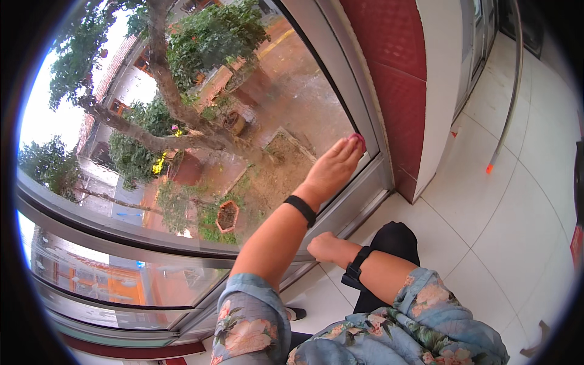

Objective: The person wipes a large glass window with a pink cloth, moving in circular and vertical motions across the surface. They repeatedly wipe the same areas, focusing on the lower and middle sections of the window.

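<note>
My left hand (336,163) is flat against the large window pane (283,114), at its lower right corner. Under its fingertips shows the edge of a dark pink cloth or pad (360,140), mostly hidden by the hand. My right hand (325,246) is curled into a fist beside the lower rail of the metal window frame (356,196), close to my bent knee in black trousers (396,235). Nothing can be seen sticking out of that fist. Both wrists carry black straps.
A red tiled wall strip (388,54) and a white pillar edge (440,91) border the frame. On the white tiled floor (474,219) at right, a curved metal bar (513,91) ends in an orange tip. Behind the glass stand a tree (164,77) and potted plants.
</note>
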Demonstrator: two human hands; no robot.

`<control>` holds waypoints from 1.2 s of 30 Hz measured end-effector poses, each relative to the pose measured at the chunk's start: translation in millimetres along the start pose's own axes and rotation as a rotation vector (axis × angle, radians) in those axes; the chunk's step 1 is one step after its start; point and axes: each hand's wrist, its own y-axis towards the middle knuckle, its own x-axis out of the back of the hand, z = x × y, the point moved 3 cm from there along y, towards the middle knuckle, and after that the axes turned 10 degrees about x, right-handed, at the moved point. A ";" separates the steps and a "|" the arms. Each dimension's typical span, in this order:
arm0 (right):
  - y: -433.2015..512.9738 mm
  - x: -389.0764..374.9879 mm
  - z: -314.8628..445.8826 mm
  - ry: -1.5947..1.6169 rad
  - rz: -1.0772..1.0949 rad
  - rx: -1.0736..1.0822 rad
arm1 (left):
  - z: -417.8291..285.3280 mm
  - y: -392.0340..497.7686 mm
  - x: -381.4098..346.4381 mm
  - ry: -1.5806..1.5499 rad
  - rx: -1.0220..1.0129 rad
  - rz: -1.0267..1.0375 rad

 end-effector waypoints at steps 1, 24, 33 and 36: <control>1.9 -3.6 -2.4 -0.002 0.012 -0.006 | -7.8 -2.1 -8.7 0.014 -0.012 0.036; -10.3 15.6 2.4 -0.056 0.207 -0.089 | 303.0 -71.8 364.7 0.448 0.168 -0.650; -7.7 8.6 5.2 -0.076 0.252 -0.110 | 343.1 -79.4 406.2 0.352 0.509 -0.767; -6.6 5.4 2.4 -0.072 0.264 -0.110 | 286.5 -71.7 342.0 0.397 0.323 -0.677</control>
